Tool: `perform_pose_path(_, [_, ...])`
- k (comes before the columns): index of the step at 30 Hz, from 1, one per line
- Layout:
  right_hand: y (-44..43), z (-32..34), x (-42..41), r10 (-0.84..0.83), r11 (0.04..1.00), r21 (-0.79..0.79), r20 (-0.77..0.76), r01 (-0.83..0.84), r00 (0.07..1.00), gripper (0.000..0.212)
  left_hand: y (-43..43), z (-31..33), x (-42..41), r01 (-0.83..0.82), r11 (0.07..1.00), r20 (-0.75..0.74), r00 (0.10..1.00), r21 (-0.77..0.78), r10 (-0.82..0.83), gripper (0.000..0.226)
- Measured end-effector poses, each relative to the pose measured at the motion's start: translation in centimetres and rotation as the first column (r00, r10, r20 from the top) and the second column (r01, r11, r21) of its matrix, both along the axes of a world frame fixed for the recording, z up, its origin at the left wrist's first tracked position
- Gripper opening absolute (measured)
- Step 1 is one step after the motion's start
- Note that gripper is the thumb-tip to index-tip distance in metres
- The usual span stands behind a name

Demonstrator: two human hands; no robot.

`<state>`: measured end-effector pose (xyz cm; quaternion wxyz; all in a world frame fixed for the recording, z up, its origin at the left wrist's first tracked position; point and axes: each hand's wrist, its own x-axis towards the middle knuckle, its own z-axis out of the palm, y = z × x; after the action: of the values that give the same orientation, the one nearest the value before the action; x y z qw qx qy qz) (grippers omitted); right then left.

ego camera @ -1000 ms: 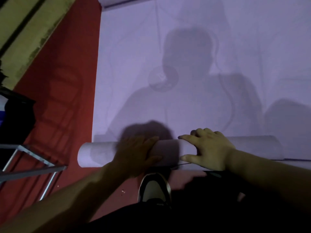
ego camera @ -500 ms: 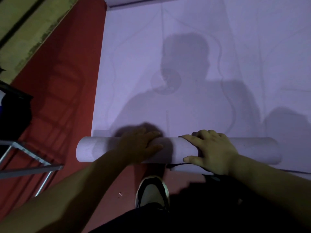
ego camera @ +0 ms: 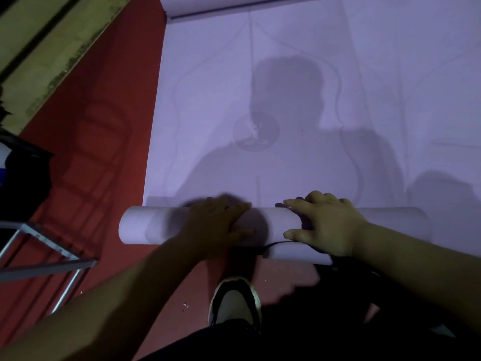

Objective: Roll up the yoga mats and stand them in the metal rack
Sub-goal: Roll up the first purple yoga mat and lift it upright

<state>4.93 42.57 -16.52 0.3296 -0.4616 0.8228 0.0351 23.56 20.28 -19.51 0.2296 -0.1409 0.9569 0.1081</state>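
Forward goes the roll [ego camera: 145, 226]: its far edge lies closer to the round emblem [ego camera: 256, 131] printed on the mat [ego camera: 208, 74] than a second ago, and both hands have gone with it. The roll lies crosswise at the mat's near end, and the rest of the mat lies flat on the red floor [ego camera: 104, 126] beyond it.

The left hand [ego camera: 218, 225] lies palm-down on the middle of the roll, fingers fairly straight and close together, pointing right along the top. The right hand [ego camera: 325, 225] rests beside it, apart from it, with fingers spread and draped over the top. Its thumb lies along the near side. Neither hand closes round the roll; both press on it.

A dark strap [ego camera: 270, 246] curves out from under the right hand at the roll's near edge. A shoe [ego camera: 234, 298] stands on the floor just behind the roll. The rack [ego camera: 52, 264] stands at lower left, apart from the roll's left end. A second roll [ego camera: 234, 6] lies across the mat's far end.
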Motion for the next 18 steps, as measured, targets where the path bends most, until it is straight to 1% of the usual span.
perform_pose_path(3, [1.5, -0.5, 1.4, 0.038, 0.997, -0.065, -0.149, -0.048, 0.988, 0.084, -1.2, 0.5, -1.5, -0.038, 0.994, 0.07, 0.997, 0.099, 0.032, 0.082])
perform_pose_path(5, [2.1, -1.7, 2.0, 0.027, 0.994, -0.098, -0.206, -0.048, 0.978, 0.084, -1.3, 0.8, -1.7, -0.026, 0.994, 0.095, 0.995, 0.11, 0.016, 0.079])
perform_pose_path(7, [1.9, -2.3, 2.2, 0.013, 0.994, -0.104, -0.242, -0.039, 0.97, 0.08, -0.9, 0.9, -1.5, -0.03, 0.996, 0.109, 0.994, 0.082, 0.021, 0.082])
perform_pose_path(8, [1.7, -2.2, 2.1, 0.018, 0.995, -0.091, -0.234, -0.04, 0.972, 0.08, -0.5, 1.0, -1.3, -0.035, 0.999, 0.087, 0.996, 0.034, 0.032, 0.083])
perform_pose_path(9, [1.4, -2.0, 1.8, 0.032, 0.996, -0.072, -0.222, -0.049, 0.975, 0.082, 0.0, 1.1, -1.0, -0.051, 0.998, 0.028, 0.998, -0.027, 0.052, 0.082])
perform_pose_path(11, [0.9, -1.4, 0.8, 0.063, 0.997, -0.032, -0.182, -0.07, 0.981, 0.09, 1.2, 1.1, 0.2, -0.104, 0.987, -0.147, 0.985, -0.125, 0.085, 0.078])
perform_pose_path(12, [0.7, -1.1, 0.3, 0.066, 0.998, -0.006, -0.15, -0.068, 0.986, 0.095, 1.9, 0.7, 1.1, -0.114, 0.981, -0.218, 0.973, -0.158, 0.077, 0.076])
perform_pose_path(13, [0.4, -1.0, -0.1, 0.064, 0.998, 0.009, -0.121, -0.064, 0.991, 0.098, 2.5, 0.2, 2.0, -0.105, 0.978, -0.253, 0.966, -0.181, 0.057, 0.076])
perform_pose_path(15, [-0.1, -1.0, -0.5, 0.073, 0.997, 0.015, -0.094, -0.072, 0.993, 0.099, 2.8, -0.6, 2.9, -0.09, 0.976, -0.247, 0.968, -0.197, 0.039, 0.077])
perform_pose_path(18, [-0.3, -1.2, -1.0, 0.079, 0.996, 0.036, -0.085, -0.076, 0.993, 0.095, 2.1, -0.8, 1.9, -0.102, 0.975, -0.257, 0.965, -0.197, 0.049, 0.074])
